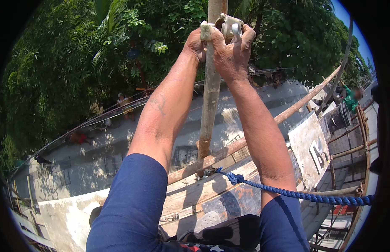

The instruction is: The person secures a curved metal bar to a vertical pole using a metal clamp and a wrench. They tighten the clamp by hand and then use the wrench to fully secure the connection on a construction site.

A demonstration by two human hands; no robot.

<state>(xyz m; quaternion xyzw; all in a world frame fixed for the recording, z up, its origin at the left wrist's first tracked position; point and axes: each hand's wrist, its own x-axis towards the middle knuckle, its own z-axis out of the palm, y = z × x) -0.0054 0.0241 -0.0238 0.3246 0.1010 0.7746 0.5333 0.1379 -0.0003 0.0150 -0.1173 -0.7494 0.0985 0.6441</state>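
Clamp [231, 20], in right grip [233, 53], against pole [210, 96]

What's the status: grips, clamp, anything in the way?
Left grip at upright pole; right grip on metal clamp. Clamp at pole, closure unclear. Blue rope crosses over right arm.

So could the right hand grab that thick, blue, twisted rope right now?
Probably not: the right hand is high up, gripping the dull silver metal clamp, while the rope runs lower, crossing in front of the bare right forearm. The hand would likely have to let go and come down first.
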